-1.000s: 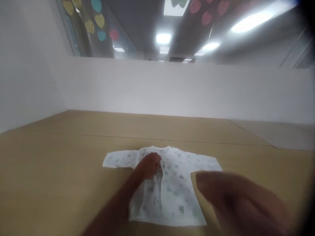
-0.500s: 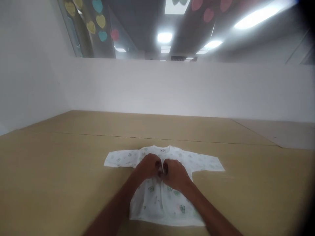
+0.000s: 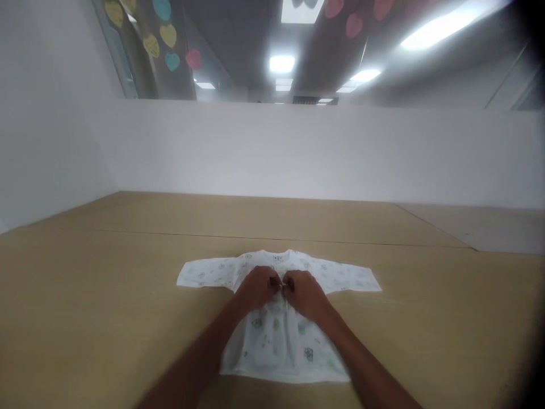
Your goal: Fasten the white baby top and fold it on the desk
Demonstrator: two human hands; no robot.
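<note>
A small white long-sleeved baby shirt (image 3: pixel 276 349) with a pale green print lies flat and spread on the tan tabletop (image 3: pixel 106 295). My left hand (image 3: pixel 258 287) and my right hand (image 3: pixel 304 294) meet at its chest, just below the collar. Their fingertips pinch the shirt's two front edges together. The hands hide the fabric between them, so any fastening there cannot be seen. Both sleeves stretch out sideways, uncovered.
The tabletop has a thin seam running across it behind the shirt. A paler panel (image 3: pixel 468 227) lies at the far right. Beyond stands a white wall (image 3: pixel 272 153), with coloured paper hearts (image 3: pixel 168 35) and ceiling lights above it.
My right hand has come in from the right onto the shirt, next to my left hand. The front opening that gaped earlier now lies closed under both hands.
</note>
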